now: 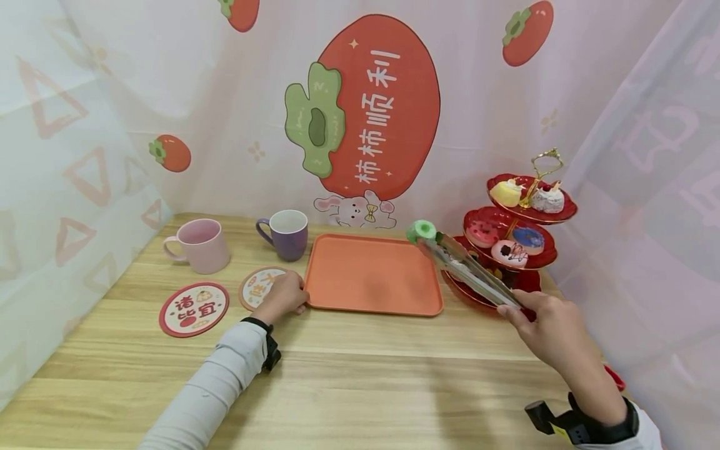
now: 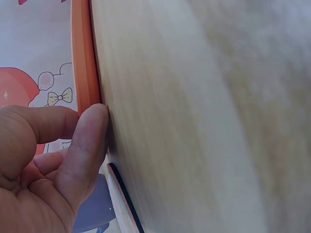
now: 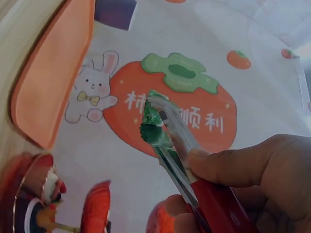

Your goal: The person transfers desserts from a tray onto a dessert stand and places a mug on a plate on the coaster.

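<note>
My right hand (image 1: pixel 559 328) grips metal tongs (image 1: pixel 478 278) with red handles, which show well in the right wrist view. Between the tong tips is a small green ring-shaped cake, like a toy donut (image 1: pixel 422 231), held up by the back right corner of an orange tray (image 1: pixel 374 275). The bare tray lies flat on the wooden table. My left hand (image 1: pixel 284 294) is at the tray's front left corner; in the left wrist view its thumb and forefinger pinch the tray's rim (image 2: pixel 86 73).
At right stands a three-tiered red stand (image 1: pixel 548 250) bearing several toy cakes, partly behind the tongs. A purple mug (image 1: pixel 290 236), a pink mug (image 1: pixel 205 247), a red-rimmed coaster (image 1: pixel 194 309) and another round coaster (image 1: pixel 255 284) sit left of the tray. A printed curtain (image 1: pixel 225 94) hangs behind.
</note>
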The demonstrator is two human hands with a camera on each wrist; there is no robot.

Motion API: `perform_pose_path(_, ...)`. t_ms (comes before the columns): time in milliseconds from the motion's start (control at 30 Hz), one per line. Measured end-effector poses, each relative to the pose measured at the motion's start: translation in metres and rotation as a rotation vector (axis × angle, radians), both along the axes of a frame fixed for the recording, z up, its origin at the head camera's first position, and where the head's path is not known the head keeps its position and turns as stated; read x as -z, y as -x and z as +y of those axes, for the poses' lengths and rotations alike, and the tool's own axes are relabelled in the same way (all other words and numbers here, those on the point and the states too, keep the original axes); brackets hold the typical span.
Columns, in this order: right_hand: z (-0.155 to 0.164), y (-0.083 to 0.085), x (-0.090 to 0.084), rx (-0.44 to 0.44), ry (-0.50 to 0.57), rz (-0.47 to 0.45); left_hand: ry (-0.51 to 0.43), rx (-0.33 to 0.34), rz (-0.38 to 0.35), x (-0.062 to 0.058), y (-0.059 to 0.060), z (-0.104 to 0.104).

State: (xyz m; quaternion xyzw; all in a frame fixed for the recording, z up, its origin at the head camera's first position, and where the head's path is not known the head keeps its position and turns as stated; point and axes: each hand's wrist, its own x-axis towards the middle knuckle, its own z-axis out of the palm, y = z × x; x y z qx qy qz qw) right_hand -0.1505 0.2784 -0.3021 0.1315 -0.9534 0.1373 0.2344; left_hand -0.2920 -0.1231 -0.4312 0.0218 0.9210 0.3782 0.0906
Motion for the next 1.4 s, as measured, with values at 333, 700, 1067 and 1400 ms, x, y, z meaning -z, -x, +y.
perform_pose_path(333,0.020,-0.003,-0.015,0.063,-0.012,-0.016,0.029,-0.002,0.008,-0.003,-0.003,-0.002)
perform_pose_path(700,0.042,-0.008,-0.027,0.089,-0.056,0.162,0.035,-0.008,0.015,-0.002,-0.004,-0.004)
perform_pose_path(1067,0.064,-0.015,-0.042,0.185,-0.136,0.223,0.027,-0.008,-0.001,-0.003,-0.002,-0.002)
perform_pose_path(1400,0.082,-0.020,-0.050,0.333,-0.127,0.121,0.016,-0.017,-0.004,-0.003,-0.002,0.002)
